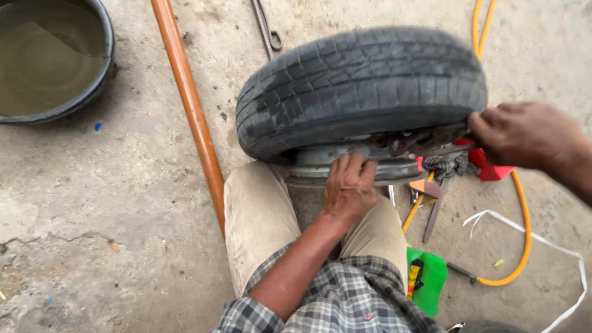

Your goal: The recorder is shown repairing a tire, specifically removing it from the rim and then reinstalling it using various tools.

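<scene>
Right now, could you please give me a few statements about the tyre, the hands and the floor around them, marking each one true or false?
1. The left hand rests on the metal rim below the tyre. True.
2. The right hand hangs free, away from the tyre. False: it grips at the tyre's right edge.
3. The black basin holds murky water. True.
4. The orange pipe lies right of the tyre. False: it lies left of it.
5. A yellow hose loops on the floor at right. True.
</scene>
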